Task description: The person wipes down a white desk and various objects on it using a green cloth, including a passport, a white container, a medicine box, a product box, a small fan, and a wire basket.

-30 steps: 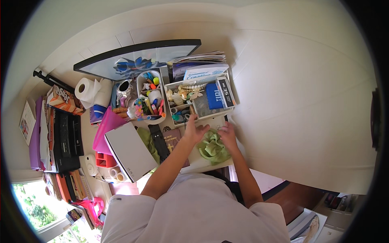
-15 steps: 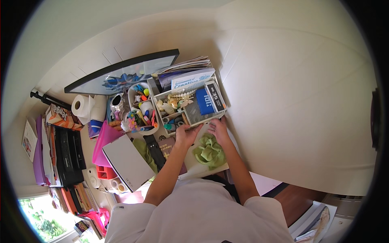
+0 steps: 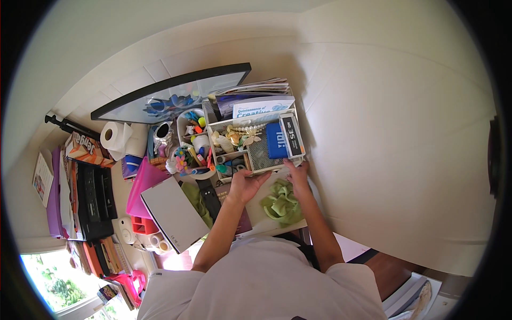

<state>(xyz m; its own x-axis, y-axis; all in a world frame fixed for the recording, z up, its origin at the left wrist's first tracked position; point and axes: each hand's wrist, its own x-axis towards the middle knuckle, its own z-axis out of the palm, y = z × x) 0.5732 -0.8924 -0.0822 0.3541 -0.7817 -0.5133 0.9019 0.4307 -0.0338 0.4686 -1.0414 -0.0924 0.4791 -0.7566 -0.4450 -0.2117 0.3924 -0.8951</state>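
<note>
A white mesh desk organizer point(image 3: 260, 169) stands in front of me, with both my hands at its near edge. My left hand point(image 3: 246, 185) grips the edge near its left compartment, thumb stretched out to the right. At the near right corner, my right hand point(image 3: 297, 175) has its fingers closed on the frame. Inside the organizer lie shells point(image 3: 226, 140), a pearl string point(image 3: 250, 129), a blue pouch point(image 3: 276, 141) and a small black-and-white box point(image 3: 292, 136). Booklets point(image 3: 261, 106) fill its back section. A crumpled green cloth point(image 3: 282, 202) lies just below my hands.
Left of the organizer stand a round caddy of pens and craft bits point(image 3: 193, 144), a silver cup point(image 3: 162, 133) and paper rolls point(image 3: 114, 136). A framed picture point(image 3: 176, 96) leans behind. Nearer are a white box point(image 3: 175, 213), a black strap-like item point(image 3: 208, 197) and a pink folder point(image 3: 143, 184).
The view has shifted a little. The organizer's near edge has come slightly toward me, with both hands still on it.
</note>
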